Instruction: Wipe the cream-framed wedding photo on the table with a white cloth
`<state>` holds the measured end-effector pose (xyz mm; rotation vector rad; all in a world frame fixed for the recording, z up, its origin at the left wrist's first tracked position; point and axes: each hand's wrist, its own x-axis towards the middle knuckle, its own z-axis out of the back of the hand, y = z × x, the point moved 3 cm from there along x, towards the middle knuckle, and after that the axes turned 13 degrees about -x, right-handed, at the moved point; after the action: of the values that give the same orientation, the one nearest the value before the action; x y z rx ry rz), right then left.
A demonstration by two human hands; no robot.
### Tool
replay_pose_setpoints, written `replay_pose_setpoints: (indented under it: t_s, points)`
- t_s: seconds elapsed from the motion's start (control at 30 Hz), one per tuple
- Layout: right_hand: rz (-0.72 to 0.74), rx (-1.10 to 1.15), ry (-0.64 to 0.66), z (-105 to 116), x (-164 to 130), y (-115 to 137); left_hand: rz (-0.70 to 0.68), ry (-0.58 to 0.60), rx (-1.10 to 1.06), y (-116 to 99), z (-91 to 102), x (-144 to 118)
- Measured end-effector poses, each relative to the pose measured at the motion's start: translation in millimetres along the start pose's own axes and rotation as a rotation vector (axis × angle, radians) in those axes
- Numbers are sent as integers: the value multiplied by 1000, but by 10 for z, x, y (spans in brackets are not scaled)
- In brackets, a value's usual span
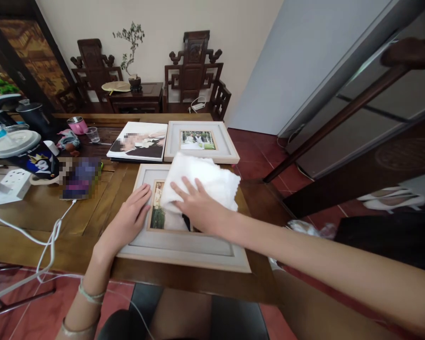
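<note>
A large picture frame (184, 248) with a pale wooden border lies flat on the wooden table (28, 222), close to its near edge. My left hand (129, 219) rests flat on the frame's left border, fingers spread. My right hand (198, 205) presses a folded white cloth (205, 177) onto the frame's glass, covering most of the photo. Only the left strip of the photo shows.
Behind lie a second framed photo (201, 140) and an unframed print (139, 140). At the left stand a dark mug (35, 163), a white power strip (16, 182), a pink cup (77, 124) and white cables (46, 236). Carved chairs (194, 71) stand against the wall.
</note>
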<state>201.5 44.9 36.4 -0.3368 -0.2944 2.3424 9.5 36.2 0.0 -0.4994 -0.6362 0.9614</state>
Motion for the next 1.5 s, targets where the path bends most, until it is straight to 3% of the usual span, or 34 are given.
replay_pose_setpoints:
  t_s: [0.17, 0.3, 0.37, 0.57, 0.67, 0.77, 0.87, 1.07, 1.17, 1.4, 1.5]
  points:
    - [205, 223, 183, 361, -461, 367, 38, 3, 11, 11, -8, -14]
    - [334, 344, 167, 525, -586, 403, 54, 4, 10, 9, -9, -24]
    - [329, 346, 160, 446, -506, 358, 54, 11, 9, 19, -13, -27]
    - [76, 72, -12, 108, 81, 68, 34, -7, -47, -12, 19, -29]
    - [-9, -6, -77, 112, 413, -36, 40, -38, -90, -75, 59, -32]
    - [-55, -40, -106, 180, 610, 22, 53, -55, -127, -109, 84, -44]
    - [-19, -46, -105, 276, 545, 263, 57, -72, -169, -109, 97, -69]
    - [283, 21, -97, 543, -38, 778, 21, -105, -344, -116, 132, -153]
    - [283, 112, -38, 563, -93, 767, 19, -107, -401, -120, 142, -183]
    - [58, 14, -106, 368, 335, 485, 0, -101, -387, -131, 127, -172]
    - [141, 18, -113, 370, 229, 557, -1, -97, -382, -131, 123, -166]
